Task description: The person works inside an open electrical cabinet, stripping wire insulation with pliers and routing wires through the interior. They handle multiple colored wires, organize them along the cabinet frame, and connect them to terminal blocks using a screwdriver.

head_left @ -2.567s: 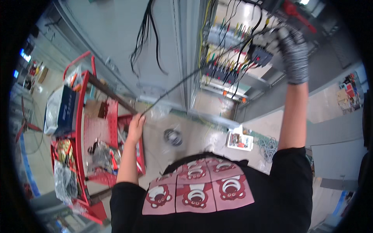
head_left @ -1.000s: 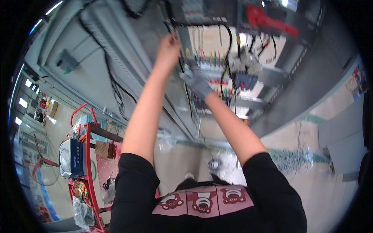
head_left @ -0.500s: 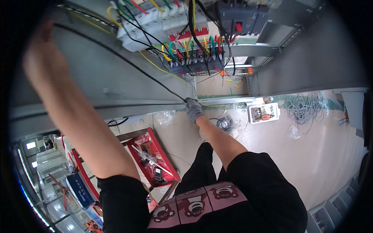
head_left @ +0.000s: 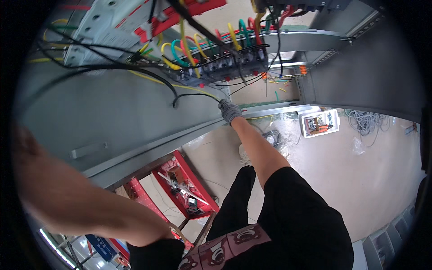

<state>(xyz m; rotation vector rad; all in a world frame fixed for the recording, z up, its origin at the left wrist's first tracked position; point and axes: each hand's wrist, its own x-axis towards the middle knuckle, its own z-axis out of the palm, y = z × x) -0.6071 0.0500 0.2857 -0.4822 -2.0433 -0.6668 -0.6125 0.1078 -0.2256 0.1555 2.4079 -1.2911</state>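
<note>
Head view: Gloved right hand (head_left: pixel 230 111) grips a black cable (head_left: pixel 198 94) on the near side of the breakers (head_left: pixel 230 66); left hand (head_left: pixel 27 144) too blurred to tell its grip. Gentle guiding should avoid snagging wires (head_left: pixel 233 37).

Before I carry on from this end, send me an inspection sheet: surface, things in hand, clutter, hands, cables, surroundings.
Surface: grey cabinet panel; pale floor.
Things in hand: black cable in the right hand.
Clutter: white tray holding orange-handled pliers.
Hands: gloved right closed on the cable; left hand at the picture's left edge, grip unclear.
Cables: red, yellow and green wires along a dark device row; grey coil on the floor.
Surroundings: red drawer containing loose items.
</note>
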